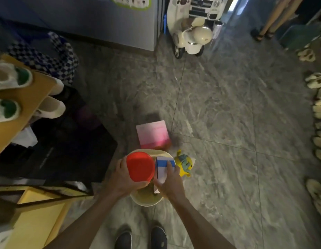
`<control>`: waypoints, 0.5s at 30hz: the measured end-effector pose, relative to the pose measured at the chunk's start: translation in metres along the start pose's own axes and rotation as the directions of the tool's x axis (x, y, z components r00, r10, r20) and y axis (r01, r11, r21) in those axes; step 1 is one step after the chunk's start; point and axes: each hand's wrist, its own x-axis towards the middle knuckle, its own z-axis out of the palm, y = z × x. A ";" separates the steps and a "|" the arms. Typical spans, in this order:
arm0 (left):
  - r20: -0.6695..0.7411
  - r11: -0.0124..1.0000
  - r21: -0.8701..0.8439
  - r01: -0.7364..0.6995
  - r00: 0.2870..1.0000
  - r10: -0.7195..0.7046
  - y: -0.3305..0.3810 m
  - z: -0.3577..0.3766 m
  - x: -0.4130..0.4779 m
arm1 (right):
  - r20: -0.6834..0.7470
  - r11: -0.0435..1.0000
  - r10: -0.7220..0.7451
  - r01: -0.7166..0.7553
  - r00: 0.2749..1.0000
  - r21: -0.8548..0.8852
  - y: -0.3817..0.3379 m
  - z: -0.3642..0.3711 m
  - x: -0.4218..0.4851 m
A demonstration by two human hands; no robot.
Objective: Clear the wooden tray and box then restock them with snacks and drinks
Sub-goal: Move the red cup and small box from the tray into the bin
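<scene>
Lettering on blue-banded carton point(163, 170) seemingly unreadable; right grip point(171, 184) clasps it, left grip point(120, 178) clasps red-lidded tub point(140, 167).

- Left hand point(123, 178) grips a red-lidded container point(140, 167) above a cream bucket point(147, 202).
- Right hand point(169, 184) holds a blue-and-white carton point(164, 168) just beside it.
- Pink box point(152, 134) lies on the floor point(228, 105).

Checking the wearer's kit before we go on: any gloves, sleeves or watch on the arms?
No. The left hand and right hand are ungloved; both forearms are bare to the frame edge, no sleeve, watch or bracelet showing.
</scene>
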 end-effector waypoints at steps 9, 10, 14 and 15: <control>0.060 0.994 -0.107 0.002 0.998 0.004 -0.006 0.010 0.008 | -0.013 1.000 -0.002 0.002 1.000 0.000 0.014 0.037 0.021; 0.070 0.993 -0.121 -0.003 0.997 0.011 -0.005 0.007 0.004 | -0.012 1.000 0.004 -0.004 1.000 -0.006 0.014 0.036 0.018; 0.092 0.988 -0.135 -0.078 0.992 0.090 -0.002 -0.023 -0.017 | -0.031 0.999 0.021 -0.022 0.999 -0.041 -0.006 0.008 -0.006; 0.093 0.988 -0.128 -0.083 0.991 0.096 0.001 -0.034 -0.024 | -0.035 0.998 0.020 -0.022 0.999 -0.055 -0.013 -0.003 -0.013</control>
